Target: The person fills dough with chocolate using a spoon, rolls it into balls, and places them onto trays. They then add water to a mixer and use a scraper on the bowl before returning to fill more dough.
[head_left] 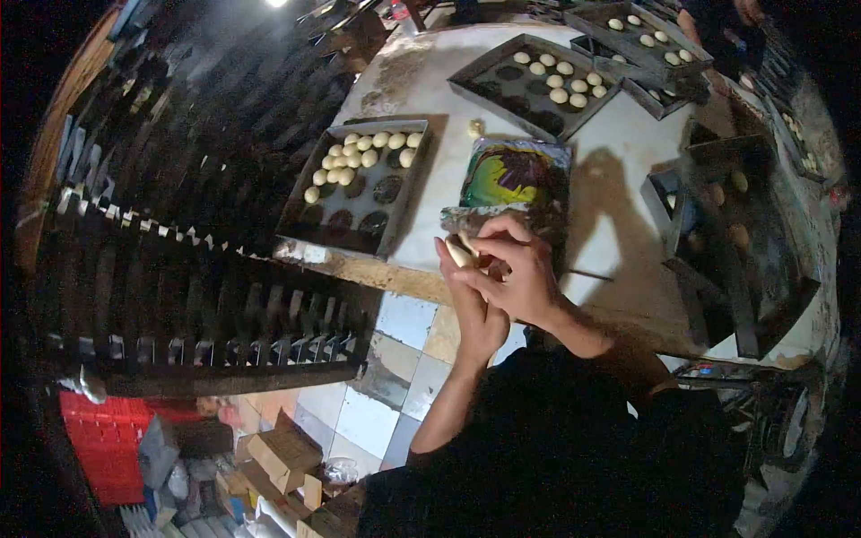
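Both hands meet above the front edge of the table. My left hand (475, 309) is closed around a pale piece of dough (462, 252), which has a dark filling at its opening. The fingers of my right hand (520, 269) pinch at the same dough from the right side. Just beyond the hands lies a tray with a yellow, green and dark purple surface (514, 175). A small lump of dough (475, 128) rests on the table behind it. To the left, a metal tray (418, 179) holds several pale dough balls (369, 159).
More metal trays with dough balls (558, 96) stand at the back of the table (430, 76). Dark trays (740, 224) are stacked at the right. Rows of racks fill the left. Below are a red crate (103, 439) and cardboard boxes (285, 453). Another person's arm (689, 27) shows at the top right.
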The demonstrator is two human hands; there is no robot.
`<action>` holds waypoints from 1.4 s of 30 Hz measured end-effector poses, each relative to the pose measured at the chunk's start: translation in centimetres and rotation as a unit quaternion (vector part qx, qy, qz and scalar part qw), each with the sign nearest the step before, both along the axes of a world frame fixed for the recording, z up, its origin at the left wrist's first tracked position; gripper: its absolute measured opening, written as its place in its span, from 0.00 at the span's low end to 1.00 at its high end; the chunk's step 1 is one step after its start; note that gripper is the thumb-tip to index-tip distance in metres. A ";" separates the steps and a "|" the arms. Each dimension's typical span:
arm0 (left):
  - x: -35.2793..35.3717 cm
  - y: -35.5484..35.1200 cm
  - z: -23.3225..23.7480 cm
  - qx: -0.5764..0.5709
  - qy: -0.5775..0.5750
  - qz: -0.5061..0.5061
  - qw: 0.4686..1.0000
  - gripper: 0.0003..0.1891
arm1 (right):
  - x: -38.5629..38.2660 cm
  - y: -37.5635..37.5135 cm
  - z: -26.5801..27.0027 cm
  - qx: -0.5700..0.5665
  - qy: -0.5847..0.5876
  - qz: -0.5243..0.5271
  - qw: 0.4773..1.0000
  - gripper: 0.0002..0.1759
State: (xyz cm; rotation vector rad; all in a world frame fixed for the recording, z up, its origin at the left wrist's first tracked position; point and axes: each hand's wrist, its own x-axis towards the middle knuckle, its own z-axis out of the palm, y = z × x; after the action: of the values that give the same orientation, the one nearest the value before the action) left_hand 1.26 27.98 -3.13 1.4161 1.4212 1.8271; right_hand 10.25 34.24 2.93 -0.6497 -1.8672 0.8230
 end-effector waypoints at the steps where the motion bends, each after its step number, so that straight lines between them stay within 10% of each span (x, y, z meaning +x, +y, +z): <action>1: -0.3 -1.3 1.0 0.007 -0.028 -0.018 0.999 0.35 | -0.6 -1.0 0.4 0.044 0.007 -0.007 0.999 0.14; 6: -4.4 -9.5 5.4 0.099 -0.334 -0.114 0.930 0.34 | -2.5 -6.7 3.4 0.169 0.060 0.094 0.979 0.10; 9: -6.6 -14.2 5.7 0.088 -0.115 0.013 0.989 0.26 | -3.3 -10.3 4.5 0.089 0.024 0.118 0.989 0.13; 12: -7.5 -18.9 5.2 0.097 0.043 0.090 0.990 0.19 | -3.2 -13.7 4.8 -0.423 -0.056 0.308 0.850 0.18; 13: -8.1 -20.0 4.3 0.129 0.115 0.090 0.981 0.15 | -3.5 -15.1 3.3 -0.430 -0.007 0.305 0.850 0.19; 19: -7.6 -26.6 4.7 -0.021 0.289 0.274 0.917 0.22 | -6.0 -22.5 5.7 0.037 -0.069 0.228 0.971 0.15; 23: -7.6 -27.7 5.0 -0.016 0.092 0.217 0.972 0.38 | -6.4 -24.2 4.5 0.131 -0.062 0.198 0.969 0.16; 26: -6.9 -27.9 3.8 0.098 -0.295 -0.026 0.950 0.37 | -5.7 -23.0 5.9 0.093 -0.038 0.226 0.969 0.15; 30: -4.5 -25.5 4.0 0.129 -0.240 -0.063 0.960 0.28 | -1.6 -21.8 8.1 -0.315 -0.052 0.249 0.914 0.12; 34: -2.5 -20.0 6.3 0.151 0.009 -0.018 0.988 0.24 | 3.1 -18.9 4.6 -0.045 0.071 0.207 0.975 0.18; 38: 3.9 -13.0 6.7 0.173 0.023 0.042 0.984 0.27 | 8.3 -15.8 5.1 0.170 0.053 0.033 0.984 0.13; 42: 12.9 -5.8 8.5 0.104 -0.133 -0.112 0.979 0.45 | 16.2 -10.3 4.0 0.087 0.188 0.016 0.978 0.15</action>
State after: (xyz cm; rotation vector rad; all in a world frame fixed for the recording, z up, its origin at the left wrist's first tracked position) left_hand 14.14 22.19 5.42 1.3054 0.9245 1.9725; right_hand 26.48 23.89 6.93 -0.3278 -1.5842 0.7346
